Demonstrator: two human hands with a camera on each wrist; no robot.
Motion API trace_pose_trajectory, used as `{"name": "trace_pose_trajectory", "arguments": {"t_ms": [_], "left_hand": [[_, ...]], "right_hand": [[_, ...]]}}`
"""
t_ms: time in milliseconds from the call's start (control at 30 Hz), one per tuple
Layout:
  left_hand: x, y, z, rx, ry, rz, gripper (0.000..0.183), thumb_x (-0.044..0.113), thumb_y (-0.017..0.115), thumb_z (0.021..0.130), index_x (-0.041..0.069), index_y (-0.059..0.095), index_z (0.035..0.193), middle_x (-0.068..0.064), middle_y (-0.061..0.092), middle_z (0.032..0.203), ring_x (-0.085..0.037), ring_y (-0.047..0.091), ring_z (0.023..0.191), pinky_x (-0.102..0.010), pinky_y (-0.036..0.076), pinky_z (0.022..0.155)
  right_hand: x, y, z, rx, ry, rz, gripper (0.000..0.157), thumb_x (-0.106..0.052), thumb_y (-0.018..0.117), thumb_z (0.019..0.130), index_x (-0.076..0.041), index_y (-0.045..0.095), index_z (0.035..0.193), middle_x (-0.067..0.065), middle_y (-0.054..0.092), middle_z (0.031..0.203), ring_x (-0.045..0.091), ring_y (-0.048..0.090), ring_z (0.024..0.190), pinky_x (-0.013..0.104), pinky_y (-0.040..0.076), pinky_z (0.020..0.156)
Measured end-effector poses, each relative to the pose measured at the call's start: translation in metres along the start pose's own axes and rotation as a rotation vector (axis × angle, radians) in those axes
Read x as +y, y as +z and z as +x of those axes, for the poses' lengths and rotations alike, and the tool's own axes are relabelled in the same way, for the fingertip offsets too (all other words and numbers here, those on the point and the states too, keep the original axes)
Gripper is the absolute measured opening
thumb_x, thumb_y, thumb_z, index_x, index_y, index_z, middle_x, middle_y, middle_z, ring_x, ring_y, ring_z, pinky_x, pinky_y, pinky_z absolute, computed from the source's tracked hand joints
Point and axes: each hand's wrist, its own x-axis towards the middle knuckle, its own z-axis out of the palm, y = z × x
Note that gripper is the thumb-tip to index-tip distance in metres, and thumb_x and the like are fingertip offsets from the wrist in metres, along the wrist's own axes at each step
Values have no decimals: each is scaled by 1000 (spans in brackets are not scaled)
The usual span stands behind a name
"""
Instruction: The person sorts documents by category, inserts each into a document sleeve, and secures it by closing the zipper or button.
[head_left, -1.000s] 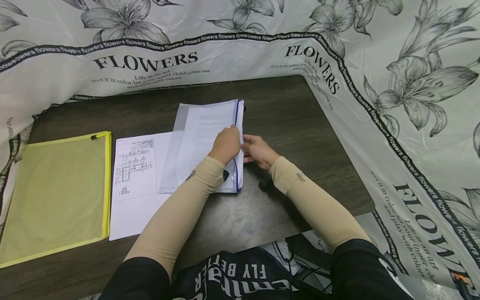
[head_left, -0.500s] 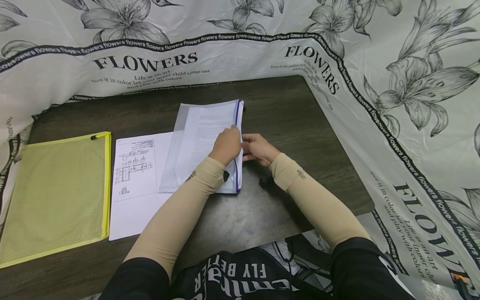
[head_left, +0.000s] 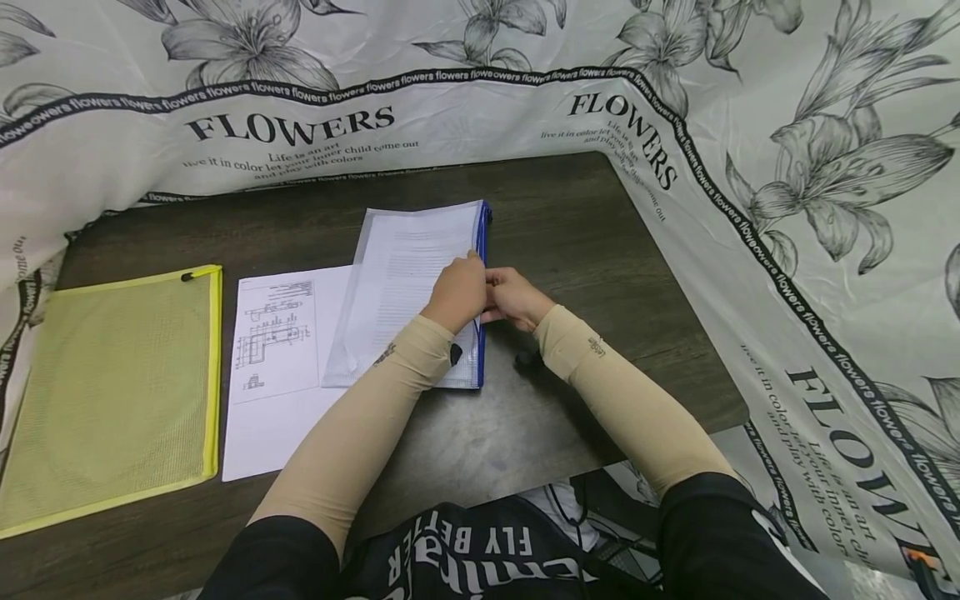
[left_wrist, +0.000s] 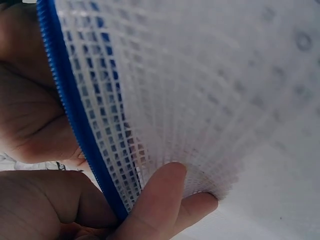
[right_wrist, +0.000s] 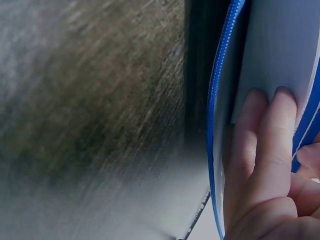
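A clear mesh zipper pouch (head_left: 461, 377) with a blue zipper edge (head_left: 482, 354) lies in the middle of the table in the head view. Printed sheets (head_left: 408, 267) show through it. My left hand (head_left: 456, 292) pinches the pouch's upper layer beside the zipper; its thumb (left_wrist: 157, 200) lies on the mesh in the left wrist view. At the opening on the right side is my right hand (head_left: 516, 297). In the right wrist view its straight fingers (right_wrist: 275, 135) reach between the parted zipper edges and touch the white paper (right_wrist: 272, 55) inside.
Left of the pouch, and partly under it, lies a sheet with a technical drawing (head_left: 273, 342). A yellow mesh zipper pouch (head_left: 123, 392) lies at the far left. A flower-print sheet (head_left: 480, 117) surrounds the dark table (head_left: 585, 217) at the back and right.
The paper edges that stuck out past the zipper on the right are now inside the pouch. The pouch and the drawing sheet have shifted slightly right. Both hands stay near the opening.
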Motion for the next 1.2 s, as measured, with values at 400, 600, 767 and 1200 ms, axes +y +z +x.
{"name": "trace_pose_trajectory", "arguments": {"t_ms": [400,600,767,1200], "left_hand": [[4,2,-1,16,-3,-22,55,3,50,100,-19,32,147,-33,67,114,-38,71,94,-44,58,78],[5,3,-1,11,-17,-35,57,4,53,100,-18,32,148,-31,69,108,-35,71,86,-42,58,72],[5,3,0,4,-21,-50,58,3,54,99,-18,31,149,-30,70,103,-32,70,79,-40,58,69],[0,4,0,18,-23,-60,60,5,55,98,-17,32,149,-31,69,108,-35,71,85,-43,58,72]], "right_hand": [[3,2,4,40,2,25,29,11,40,100,8,58,122,7,56,79,15,58,66,26,55,58],[5,3,7,46,-6,27,25,14,44,97,7,59,116,7,56,80,15,57,63,26,53,55],[5,4,8,45,-3,24,22,13,46,98,5,60,113,6,58,78,15,57,61,25,53,54],[6,8,11,57,1,24,21,16,46,96,4,59,107,5,56,76,14,56,60,25,52,53]]}}
